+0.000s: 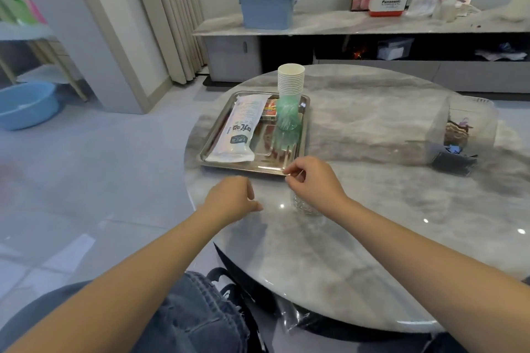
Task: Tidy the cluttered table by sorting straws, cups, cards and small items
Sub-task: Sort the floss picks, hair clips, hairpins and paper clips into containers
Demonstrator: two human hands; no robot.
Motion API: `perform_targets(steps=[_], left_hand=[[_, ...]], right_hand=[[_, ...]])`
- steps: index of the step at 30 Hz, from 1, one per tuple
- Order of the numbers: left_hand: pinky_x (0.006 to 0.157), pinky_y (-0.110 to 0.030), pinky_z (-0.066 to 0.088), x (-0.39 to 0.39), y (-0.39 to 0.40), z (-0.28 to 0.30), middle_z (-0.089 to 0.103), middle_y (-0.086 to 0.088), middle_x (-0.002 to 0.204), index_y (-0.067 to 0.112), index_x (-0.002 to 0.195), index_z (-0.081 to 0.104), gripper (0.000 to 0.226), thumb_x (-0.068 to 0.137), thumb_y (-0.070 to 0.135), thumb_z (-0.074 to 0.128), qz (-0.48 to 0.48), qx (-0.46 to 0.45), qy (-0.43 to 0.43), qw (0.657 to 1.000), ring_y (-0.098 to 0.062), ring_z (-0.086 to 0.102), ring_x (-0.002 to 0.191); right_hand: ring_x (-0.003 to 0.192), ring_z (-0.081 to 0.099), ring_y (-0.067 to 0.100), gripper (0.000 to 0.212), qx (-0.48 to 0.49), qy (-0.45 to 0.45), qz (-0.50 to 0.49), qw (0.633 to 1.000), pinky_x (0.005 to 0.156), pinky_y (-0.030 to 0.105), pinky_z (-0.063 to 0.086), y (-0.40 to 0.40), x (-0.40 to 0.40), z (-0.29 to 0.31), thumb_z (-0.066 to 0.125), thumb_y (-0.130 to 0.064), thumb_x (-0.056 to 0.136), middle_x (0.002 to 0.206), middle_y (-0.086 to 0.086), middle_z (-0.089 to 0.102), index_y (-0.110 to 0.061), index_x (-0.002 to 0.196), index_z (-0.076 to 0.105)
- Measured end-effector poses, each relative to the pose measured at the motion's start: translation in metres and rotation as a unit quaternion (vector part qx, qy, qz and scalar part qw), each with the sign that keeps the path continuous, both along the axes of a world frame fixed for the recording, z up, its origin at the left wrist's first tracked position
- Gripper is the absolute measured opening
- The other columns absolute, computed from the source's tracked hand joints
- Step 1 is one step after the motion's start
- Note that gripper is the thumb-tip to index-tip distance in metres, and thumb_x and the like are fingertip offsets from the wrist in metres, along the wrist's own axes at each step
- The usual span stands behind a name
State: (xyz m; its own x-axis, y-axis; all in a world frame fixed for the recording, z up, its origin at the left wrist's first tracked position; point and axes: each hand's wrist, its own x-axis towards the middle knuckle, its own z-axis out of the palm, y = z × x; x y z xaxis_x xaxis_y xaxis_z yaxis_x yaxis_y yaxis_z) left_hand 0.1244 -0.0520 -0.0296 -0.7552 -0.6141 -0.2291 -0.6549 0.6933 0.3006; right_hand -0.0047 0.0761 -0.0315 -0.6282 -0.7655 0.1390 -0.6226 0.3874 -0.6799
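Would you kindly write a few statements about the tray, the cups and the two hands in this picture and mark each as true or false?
1. The stack of paper cups stands at the far end of the metal tray. True.
2. The long white packet lies on the bare table beside the tray. False: it lies inside the tray, along its left side.
3. The right hand pinches something thin near the tray's near right corner. True.
4. The left hand holds a paper cup. False: it holds nothing, its fingers loosely curled above the table edge.
5. A clear box stands on the right of the table. True.
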Motion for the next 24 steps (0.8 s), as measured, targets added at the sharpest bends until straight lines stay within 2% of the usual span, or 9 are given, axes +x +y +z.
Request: perform_targets(steps=[4,6,9,12,14,17,19,22,24], left_hand=[[0.085,-0.031,0.044,0.008,-0.001,-0.019,0.05,-0.003,0.112,0.017,0.109,0.059,0.03,0.085,0.034,0.066,-0.017,-0.04,-0.051,0.998,-0.023,0.051,0.106],[0.082,-0.029,0.043,0.009,-0.003,-0.024,0.055,-0.004,0.114,0.017,0.106,0.059,0.019,0.087,0.019,0.059,-0.006,-0.032,-0.036,0.999,-0.024,0.054,0.105],[0.072,-0.026,0.039,0.01,-0.001,-0.029,0.061,-0.003,0.11,0.02,0.101,0.06,0.019,0.087,0.009,0.053,0.004,0.003,-0.004,1.0,-0.022,0.057,0.1],[0.067,-0.024,0.039,0.008,0.005,-0.024,0.062,-0.001,0.104,0.022,0.091,0.061,0.016,0.085,0.008,0.057,-0.002,0.028,0.028,0.999,-0.019,0.058,0.095],[0.065,-0.024,0.041,0.004,0.008,-0.014,0.064,0.001,0.093,0.023,0.086,0.061,0.014,0.083,0.009,0.064,-0.002,0.062,0.052,0.997,-0.017,0.06,0.089],[0.059,-0.021,0.043,-0.001,0.01,0.011,0.064,0.004,0.075,0.022,0.079,0.062,0.016,0.078,0.012,0.074,0.013,0.149,0.12,0.981,-0.01,0.061,0.071],[0.06,-0.02,0.045,-0.005,0.01,0.029,0.067,-0.003,0.074,0.02,0.077,0.063,0.017,0.076,0.008,0.075,0.029,0.23,0.167,0.958,-0.01,0.06,0.064],[0.057,-0.018,0.047,-0.012,0.012,0.054,0.066,-0.005,0.071,0.015,0.08,0.066,0.015,0.077,0.005,0.076,0.049,0.333,0.212,0.917,-0.011,0.059,0.062],[0.055,-0.017,0.046,-0.02,0.016,0.067,0.065,-0.002,0.068,0.013,0.084,0.066,0.014,0.078,0.003,0.074,0.045,0.382,0.222,0.896,-0.01,0.059,0.061]], right_hand=[[0.073,0.053,0.008,0.012,0.003,0.011,0.003,1.0,0.064,0.014,0.039,-0.006,0.008,-0.006,0.061,-0.012,0.085,0.094,0.0,0.061,-0.017,0.092,0.069],[0.076,0.055,0.01,0.013,0.005,0.008,0.005,1.0,0.072,0.021,0.045,-0.008,0.01,-0.009,0.06,-0.01,0.084,0.095,0.002,0.062,-0.015,0.092,0.069],[0.078,0.055,0.01,0.014,0.008,0.016,0.003,1.0,0.076,0.026,0.047,-0.007,0.011,-0.011,0.06,-0.009,0.083,0.096,0.002,0.064,-0.014,0.092,0.069],[0.067,0.048,-0.002,0.013,0.003,0.032,-0.003,0.999,0.065,0.007,0.037,-0.001,0.01,-0.011,0.061,-0.011,0.083,0.091,-0.005,0.061,-0.016,0.092,0.069],[0.066,0.047,-0.005,0.013,-0.01,0.038,0.012,0.999,0.065,0.003,0.034,0.004,0.008,-0.011,0.063,-0.012,0.083,0.09,-0.006,0.06,-0.016,0.093,0.069],[0.08,0.05,0.002,0.025,-0.008,0.05,0.074,0.996,0.072,0.007,0.033,0.015,0.006,-0.008,0.07,-0.021,0.083,0.099,-0.006,0.062,-0.019,0.107,0.066],[0.096,0.051,0.009,0.041,-0.01,0.038,0.108,0.993,0.08,0.009,0.034,0.023,0.006,-0.004,0.073,-0.028,0.081,0.106,-0.011,0.057,-0.019,0.12,0.061],[0.12,0.045,0.011,0.068,-0.014,0.007,0.11,0.994,0.1,0.026,0.038,0.032,0.005,0.003,0.075,-0.041,0.075,0.126,-0.014,0.05,-0.024,0.134,0.048],[0.127,0.04,0.011,0.081,-0.014,-0.016,0.09,0.996,0.105,0.032,0.037,0.037,0.002,0.01,0.076,-0.047,0.07,0.139,-0.009,0.045,-0.028,0.14,0.04]])
